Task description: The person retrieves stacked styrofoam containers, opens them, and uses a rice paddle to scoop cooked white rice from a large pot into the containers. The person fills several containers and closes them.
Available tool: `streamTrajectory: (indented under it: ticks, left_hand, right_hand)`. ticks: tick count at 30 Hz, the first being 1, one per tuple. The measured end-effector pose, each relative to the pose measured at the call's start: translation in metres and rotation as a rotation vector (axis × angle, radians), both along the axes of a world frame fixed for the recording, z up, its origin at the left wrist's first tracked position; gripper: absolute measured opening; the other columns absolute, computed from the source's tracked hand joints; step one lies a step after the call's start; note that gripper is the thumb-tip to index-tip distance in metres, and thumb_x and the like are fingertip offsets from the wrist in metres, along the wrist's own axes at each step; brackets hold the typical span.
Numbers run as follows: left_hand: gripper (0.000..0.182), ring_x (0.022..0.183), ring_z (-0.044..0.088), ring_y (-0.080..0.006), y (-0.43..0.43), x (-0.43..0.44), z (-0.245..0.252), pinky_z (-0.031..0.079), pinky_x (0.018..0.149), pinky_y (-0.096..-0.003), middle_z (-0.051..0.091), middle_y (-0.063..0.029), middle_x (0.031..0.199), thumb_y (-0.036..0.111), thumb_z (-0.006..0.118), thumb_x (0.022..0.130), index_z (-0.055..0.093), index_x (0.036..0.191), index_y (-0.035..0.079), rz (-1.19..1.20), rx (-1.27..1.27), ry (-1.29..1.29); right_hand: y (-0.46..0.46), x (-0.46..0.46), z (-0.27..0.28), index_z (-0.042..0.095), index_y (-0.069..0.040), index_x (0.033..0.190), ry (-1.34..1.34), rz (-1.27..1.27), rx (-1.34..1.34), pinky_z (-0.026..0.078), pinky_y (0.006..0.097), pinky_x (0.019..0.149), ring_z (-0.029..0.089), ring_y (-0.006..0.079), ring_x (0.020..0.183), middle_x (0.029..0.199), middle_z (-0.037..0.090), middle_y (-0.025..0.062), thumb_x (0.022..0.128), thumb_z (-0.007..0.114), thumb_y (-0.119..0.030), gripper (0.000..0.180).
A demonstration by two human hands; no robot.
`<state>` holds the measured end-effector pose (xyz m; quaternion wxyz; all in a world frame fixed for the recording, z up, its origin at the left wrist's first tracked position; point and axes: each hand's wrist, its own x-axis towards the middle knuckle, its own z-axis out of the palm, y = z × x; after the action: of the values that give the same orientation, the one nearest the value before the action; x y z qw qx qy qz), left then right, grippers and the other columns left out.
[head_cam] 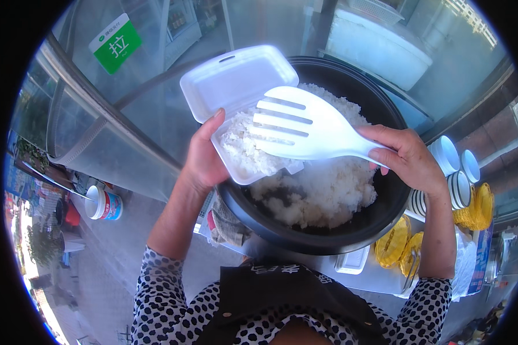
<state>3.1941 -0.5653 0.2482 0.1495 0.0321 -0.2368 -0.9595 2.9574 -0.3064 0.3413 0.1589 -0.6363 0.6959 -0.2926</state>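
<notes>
My left hand [207, 151] grips the near left side of a white foam clamshell box [241, 82], its lid tipped back. Cooked white rice [241, 142] fills the visible part of its base. By its handle, my right hand [399, 155] holds a large white slotted rice paddle [323, 125]. The paddle's tines lie over the rice in the box and hide part of it; whether they press on the rice I cannot tell. Below both is a big round black pot [315, 248] with a mound of steaming rice [328, 194] inside.
A grey cloth [228, 222] lies beside the pot. Right of it are yellow woven baskets [393, 241], stacked bowls [459, 189], metal tongs [411, 269] and another foam box [352, 260]. A glass door [125, 129] with a metal frame stands at left. A white bucket [103, 203] is on the floor.
</notes>
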Motion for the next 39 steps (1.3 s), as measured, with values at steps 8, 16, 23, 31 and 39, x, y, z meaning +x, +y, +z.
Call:
streamTrajectory:
  ticks: [8, 16, 23, 31, 39]
  left_hand:
    - [0.073, 0.125, 0.049, -0.0375, -0.003, 0.006, -0.005, 0.038, 0.107, -0.0470, 0.049, -0.0231, 0.137, 0.036, 0.063, 0.087, 0.036, 0.142, -0.003, -0.006, -0.067, -0.005]
    - [0.071, 0.124, 0.051, -0.0366, 0.001, 0.004, 0.003, 0.040, 0.106, -0.0459, 0.050, -0.0232, 0.136, 0.034, 0.063, 0.087, 0.037, 0.141, -0.003, 0.020, -0.112, 0.007]
    - [0.071, 0.122, 0.053, -0.0361, 0.008, 0.001, 0.006, 0.041, 0.105, -0.0446, 0.052, -0.0229, 0.134, 0.030, 0.066, 0.084, 0.038, 0.139, -0.006, 0.034, -0.204, -0.045]
    - [0.074, 0.122, 0.052, -0.0364, 0.006, 0.002, 0.007, 0.040, 0.106, -0.0457, 0.051, -0.0227, 0.134, 0.028, 0.067, 0.081, 0.038, 0.140, -0.005, 0.119, -0.170, -0.027]
    - [0.071, 0.127, 0.047, -0.0362, -0.003, -0.001, 0.003, 0.036, 0.109, -0.0473, 0.048, -0.0210, 0.139, 0.040, 0.061, 0.089, 0.037, 0.142, -0.001, 0.003, 0.039, 0.037]
  right_hand:
    - [0.013, -0.020, -0.004, 0.062, -0.010, 0.128, -0.143, -0.117, 0.141, 0.053, 0.0221, 0.058, 0.065, 0.0117, 0.072, 0.101, 0.070, 0.0079, 0.095, 0.057, -0.012, 0.034]
    - [0.021, -0.018, 0.011, 0.053, -0.004, 0.136, -0.680, -0.253, 0.027, 0.048, 0.0195, 0.049, 0.056, 0.0082, 0.057, 0.086, 0.065, 0.0071, 0.095, 0.056, -0.011, 0.041]
    - [-0.014, 0.000, 0.018, 0.052, -0.012, 0.139, -0.226, -0.044, 0.210, 0.048, 0.0188, 0.051, 0.056, 0.0069, 0.060, 0.089, 0.064, 0.0058, 0.100, 0.049, -0.014, 0.040]
    - [0.007, -0.006, 0.016, 0.055, -0.009, 0.136, -0.338, -0.205, 0.362, 0.047, 0.0180, 0.050, 0.056, 0.0054, 0.059, 0.080, 0.063, 0.0046, 0.099, 0.051, -0.014, 0.037]
    - [0.022, 0.022, -0.003, 0.055, -0.009, 0.136, -0.464, -0.167, -0.105, 0.048, 0.0194, 0.049, 0.057, 0.0071, 0.059, 0.089, 0.065, 0.0082, 0.098, 0.052, -0.010, 0.038]
